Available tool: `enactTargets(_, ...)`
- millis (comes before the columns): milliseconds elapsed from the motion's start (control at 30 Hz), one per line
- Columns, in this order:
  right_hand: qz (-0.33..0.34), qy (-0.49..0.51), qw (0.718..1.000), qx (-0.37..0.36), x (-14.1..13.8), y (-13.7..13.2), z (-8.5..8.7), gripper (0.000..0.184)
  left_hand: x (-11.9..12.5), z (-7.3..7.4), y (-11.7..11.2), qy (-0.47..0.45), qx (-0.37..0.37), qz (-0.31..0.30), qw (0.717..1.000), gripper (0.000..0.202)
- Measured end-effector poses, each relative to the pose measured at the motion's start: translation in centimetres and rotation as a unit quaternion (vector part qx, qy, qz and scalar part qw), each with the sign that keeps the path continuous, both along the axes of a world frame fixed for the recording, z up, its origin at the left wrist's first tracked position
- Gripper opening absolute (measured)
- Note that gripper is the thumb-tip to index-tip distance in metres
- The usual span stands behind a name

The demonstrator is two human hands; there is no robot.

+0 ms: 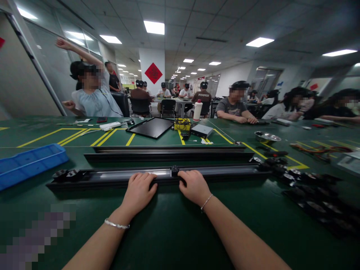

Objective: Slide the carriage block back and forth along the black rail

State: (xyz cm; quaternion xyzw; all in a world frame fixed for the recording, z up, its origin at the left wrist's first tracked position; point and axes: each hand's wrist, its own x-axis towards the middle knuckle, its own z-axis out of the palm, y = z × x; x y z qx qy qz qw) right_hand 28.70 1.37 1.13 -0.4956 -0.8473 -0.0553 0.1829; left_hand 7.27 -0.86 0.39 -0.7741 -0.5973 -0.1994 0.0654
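A long black channel-shaped rail [109,175] lies crosswise in front of me, with a shiny grey strip along its inside. My left hand [140,191] is closed over its near edge, fingers on top and thumb on the near side. Close to the rail's middle, a small black block [174,171] sits in the channel. My right hand [194,185] has curled fingers against this block and the near edge; the fingertips are partly hidden. Two black parts with metallic faces [67,175] sit at the rail's left end.
Behind it lies another black rail [168,155]. A blue bin [30,163] stands left; piled black parts [317,198] are at right. Farther back are a black tray-like panel [150,127], a grey box [201,130], a bottle [197,111] and a metal bowl [267,137]. People sit around.
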Motion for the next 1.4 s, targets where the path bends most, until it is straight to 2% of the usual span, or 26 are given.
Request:
enactTargets(300, -0.012, 0.013, 1.0, 0.012, 0.3, -0.2, 0.1, 0.018, 0.0, 0.2, -0.1, 0.002, -0.009, 0.0, 1.0, 0.026)
enactTargets(800, 0.003, 0.009, 1.0, -0.007, 1.5, 0.1, 0.4, 0.019, -0.1, 0.0, 0.1, 0.002, -0.012, 0.001, 1.0, 0.024)
enactTargets(1133, -0.041, 0.005, 0.999, -0.008, 1.2, -0.7, 0.7, 0.021, -0.1, 0.1, 0.1, 0.003, -0.018, 0.001, 1.0, 0.027)
enactTargets(1400, -0.098, -0.012, 0.995, -0.023, 0.9, -2.7, 0.7, 0.038, 0.0, 0.4, 0.0, 0.002, -0.027, 0.0, 1.0, 0.027)
